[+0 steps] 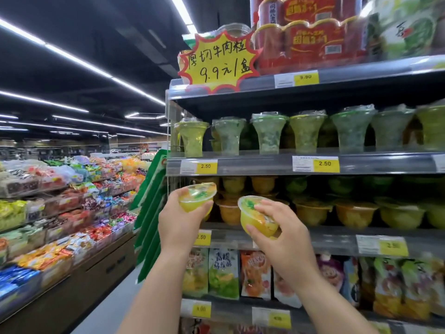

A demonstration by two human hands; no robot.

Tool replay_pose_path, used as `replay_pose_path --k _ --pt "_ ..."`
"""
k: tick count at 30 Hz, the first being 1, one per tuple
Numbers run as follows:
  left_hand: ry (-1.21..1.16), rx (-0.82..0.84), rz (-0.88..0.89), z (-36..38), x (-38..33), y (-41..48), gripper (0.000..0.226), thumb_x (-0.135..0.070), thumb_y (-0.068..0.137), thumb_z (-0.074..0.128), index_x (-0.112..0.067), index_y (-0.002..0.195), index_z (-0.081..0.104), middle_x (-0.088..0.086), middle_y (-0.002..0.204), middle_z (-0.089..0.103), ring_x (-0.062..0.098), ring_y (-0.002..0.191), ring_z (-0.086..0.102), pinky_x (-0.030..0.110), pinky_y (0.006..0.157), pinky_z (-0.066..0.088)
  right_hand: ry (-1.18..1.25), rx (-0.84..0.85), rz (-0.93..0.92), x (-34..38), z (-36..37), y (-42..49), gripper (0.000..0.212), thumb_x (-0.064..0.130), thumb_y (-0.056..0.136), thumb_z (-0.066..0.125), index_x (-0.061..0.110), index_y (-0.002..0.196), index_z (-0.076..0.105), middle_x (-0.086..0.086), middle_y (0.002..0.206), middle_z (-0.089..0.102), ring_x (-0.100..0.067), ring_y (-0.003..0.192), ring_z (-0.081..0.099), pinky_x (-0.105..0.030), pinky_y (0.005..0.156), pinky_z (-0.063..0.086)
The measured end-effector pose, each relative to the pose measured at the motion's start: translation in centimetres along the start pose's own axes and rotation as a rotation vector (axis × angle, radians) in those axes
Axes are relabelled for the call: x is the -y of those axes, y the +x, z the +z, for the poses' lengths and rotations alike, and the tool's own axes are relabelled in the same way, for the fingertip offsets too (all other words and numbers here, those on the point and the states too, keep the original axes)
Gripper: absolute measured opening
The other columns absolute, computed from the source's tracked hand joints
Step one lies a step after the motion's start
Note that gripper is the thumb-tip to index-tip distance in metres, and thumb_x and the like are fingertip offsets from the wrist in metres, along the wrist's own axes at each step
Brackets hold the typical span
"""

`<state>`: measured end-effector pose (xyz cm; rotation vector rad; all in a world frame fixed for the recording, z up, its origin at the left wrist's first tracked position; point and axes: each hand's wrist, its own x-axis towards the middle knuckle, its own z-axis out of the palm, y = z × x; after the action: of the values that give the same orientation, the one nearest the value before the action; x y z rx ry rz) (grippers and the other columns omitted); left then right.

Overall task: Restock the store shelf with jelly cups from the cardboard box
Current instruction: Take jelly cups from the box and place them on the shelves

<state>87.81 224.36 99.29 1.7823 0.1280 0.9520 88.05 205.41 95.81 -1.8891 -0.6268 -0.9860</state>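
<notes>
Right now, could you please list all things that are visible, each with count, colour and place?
Held jelly cups: two, yellow, one in left hand, one in right.
Shelved bowl cups: many, orange, yellow and green, third shelf.
Tall cups: a row, green and yellow, second shelf.
Red packs: several, top shelf.
Starburst sign: one, yellow with red edge, top shelf front.
Pouches: many, mixed colours, lower shelf.
Candy bins: many, mixed colours, left aisle.
Left hand; right hand.
</notes>
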Motion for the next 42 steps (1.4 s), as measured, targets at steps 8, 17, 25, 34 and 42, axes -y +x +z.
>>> replay_pose_path --k 8,17,25,34,42 --pt "0.064 0.058 0.035 0.8 2.6 5.2 0.059 -0.047 0.074 0.074 -0.027 0.125 0.052 -0.005 0.11 0.06 0.014 0.095 0.052 0.031 0.08 0.044 -0.193 -0.052 0.077 0.0 5.5 5.2 0.035 0.038 0.082 0.068 0.029 0.116 0.063 0.017 0.129 0.052 0.002 0.111 0.05 -0.025 0.091 0.045" --pt "0.092 0.094 0.038 1.7 3.6 8.2 0.052 -0.047 0.074 0.074 -0.02 0.114 0.055 0.0 0.106 0.064 0.024 0.101 0.06 0.033 0.082 0.047 -0.361 0.075 0.203 -0.3 8.7 8.8 0.038 0.043 0.086 0.06 0.029 0.121 0.057 0.007 0.118 0.054 -0.018 0.104 0.058 -0.028 0.079 0.044" --pt "0.083 0.161 0.039 2.9 4.1 8.8 0.056 -0.044 0.078 0.071 -0.014 0.118 0.044 0.011 0.12 0.053 0.026 0.102 0.051 0.036 0.087 0.042 -0.313 0.099 0.22 -0.7 9.2 9.5 0.036 0.036 0.085 0.064 0.023 0.118 0.057 -0.003 0.121 0.052 -0.026 0.106 0.058 -0.035 0.089 0.049" --pt "0.154 0.115 0.051 2.8 3.8 8.0 0.053 -0.047 0.078 0.069 -0.016 0.111 0.043 0.012 0.112 0.057 0.031 0.098 0.055 0.041 0.084 0.048 -0.326 0.113 0.194 -0.7 8.9 9.3 0.037 0.037 0.085 0.063 0.025 0.119 0.056 -0.001 0.125 0.051 -0.025 0.109 0.056 -0.034 0.089 0.048" --pt "0.102 0.092 0.076 2.3 3.2 6.7 0.074 -0.034 0.081 0.071 -0.021 0.14 0.029 0.012 0.134 0.046 0.028 0.118 0.048 0.031 0.09 0.038 -0.382 0.149 0.135 -0.5 7.8 8.4 0.055 0.043 0.087 0.059 0.028 0.136 0.039 0.004 0.137 0.042 -0.025 0.127 0.04 -0.039 0.107 0.036"
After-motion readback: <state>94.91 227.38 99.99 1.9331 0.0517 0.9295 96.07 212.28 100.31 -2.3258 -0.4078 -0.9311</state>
